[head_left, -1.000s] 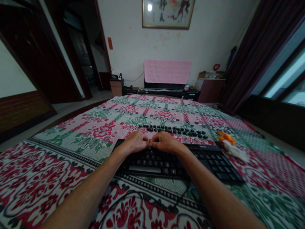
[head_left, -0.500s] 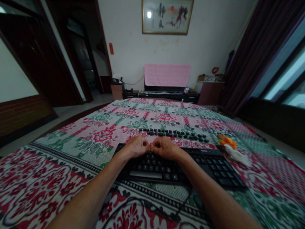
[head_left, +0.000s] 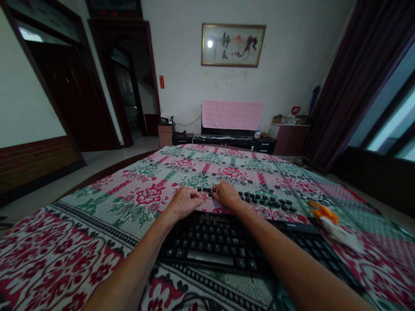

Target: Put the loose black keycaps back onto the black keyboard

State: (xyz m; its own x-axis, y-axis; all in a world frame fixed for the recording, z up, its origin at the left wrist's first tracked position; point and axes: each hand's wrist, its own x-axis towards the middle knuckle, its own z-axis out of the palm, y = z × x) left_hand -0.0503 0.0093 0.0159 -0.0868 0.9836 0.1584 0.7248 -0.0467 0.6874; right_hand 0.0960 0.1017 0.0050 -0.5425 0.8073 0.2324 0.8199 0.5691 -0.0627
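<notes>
Loose keycap row at centre frame, beyond keyboard; left end under right hand, grip curled over caps, pinch hidden, cannot tell. Left hand just beside, grip curled closed, knuckles up. Forearms stretched across keyboard.

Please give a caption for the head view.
Left hand and right hand at loose black keycaps, beyond a black keyboard on a flowered cloth.

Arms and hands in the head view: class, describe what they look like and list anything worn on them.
The left forearm and right forearm are bare to the picture's lower edge; no sleeve shows. The left hand and right hand wear no gloves; no watch, bracelet or ring can be made out in the dim light.
</notes>
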